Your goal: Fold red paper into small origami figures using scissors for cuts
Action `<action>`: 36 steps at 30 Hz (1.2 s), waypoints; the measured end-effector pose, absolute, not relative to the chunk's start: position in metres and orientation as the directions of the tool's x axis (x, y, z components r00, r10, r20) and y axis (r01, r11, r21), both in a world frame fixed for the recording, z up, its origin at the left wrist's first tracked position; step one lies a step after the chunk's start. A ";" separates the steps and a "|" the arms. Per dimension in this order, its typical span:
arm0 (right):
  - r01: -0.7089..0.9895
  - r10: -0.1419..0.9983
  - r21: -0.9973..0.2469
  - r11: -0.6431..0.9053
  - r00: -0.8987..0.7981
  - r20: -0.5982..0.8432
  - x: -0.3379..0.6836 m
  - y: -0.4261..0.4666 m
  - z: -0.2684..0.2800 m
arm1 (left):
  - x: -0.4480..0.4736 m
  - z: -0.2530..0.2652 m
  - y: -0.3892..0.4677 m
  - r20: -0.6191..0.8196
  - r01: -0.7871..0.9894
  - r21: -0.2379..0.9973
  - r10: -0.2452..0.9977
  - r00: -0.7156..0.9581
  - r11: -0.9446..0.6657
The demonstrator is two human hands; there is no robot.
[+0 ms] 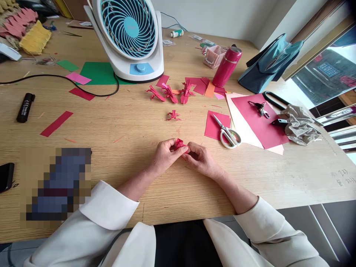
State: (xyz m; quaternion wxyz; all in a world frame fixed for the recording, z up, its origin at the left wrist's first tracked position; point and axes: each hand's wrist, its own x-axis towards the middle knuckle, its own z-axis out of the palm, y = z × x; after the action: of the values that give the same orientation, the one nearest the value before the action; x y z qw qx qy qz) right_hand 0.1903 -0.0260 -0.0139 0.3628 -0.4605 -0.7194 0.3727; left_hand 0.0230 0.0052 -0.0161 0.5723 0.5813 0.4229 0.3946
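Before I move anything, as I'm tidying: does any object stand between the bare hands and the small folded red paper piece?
Nothing visible does: the left hand and right hand both hold the red paper piece. The white-handled metal scissors lie off to the right.

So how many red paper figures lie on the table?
4: left figure, middle figure and right figure clustered near the fan, and a lone figure between them and the held red piece. Overlap could hide another.

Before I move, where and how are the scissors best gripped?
Probably by the white handles, coming from the near right with the right hand: they face that way, while the pointed blades aim away, to the far left.
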 end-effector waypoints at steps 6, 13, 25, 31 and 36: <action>0.389 0.936 -0.874 0.293 -0.304 0.178 0.189 -0.026 -0.013 | 0.025 -0.016 0.005 -0.062 -0.053 0.995 0.956 0.286 0.080; 0.388 0.926 -0.867 0.312 -0.329 0.185 0.191 -0.026 -0.011 | 0.024 -0.014 0.005 -0.091 -0.067 0.991 0.954 0.287 0.114; 0.384 0.936 -0.885 0.263 -0.322 0.138 0.190 -0.027 -0.011 | 0.020 -0.018 0.009 -0.115 -0.100 0.984 0.958 0.264 0.146; 0.378 0.927 -0.876 0.298 -0.333 0.172 0.191 -0.027 -0.012 | 0.021 -0.017 0.008 -0.120 -0.095 0.984 0.956 0.267 0.150; 0.368 0.926 -0.882 0.294 -0.338 0.168 0.192 -0.027 -0.011 | 0.022 -0.013 0.007 -0.122 -0.093 0.984 0.956 0.267 0.152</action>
State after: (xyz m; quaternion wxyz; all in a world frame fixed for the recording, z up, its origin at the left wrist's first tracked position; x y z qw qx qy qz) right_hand 0.1916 -0.0270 -0.0112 0.3591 -0.4494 -0.7198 0.3887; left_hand 0.0215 0.0074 -0.0127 0.6222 0.4966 0.4343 0.4215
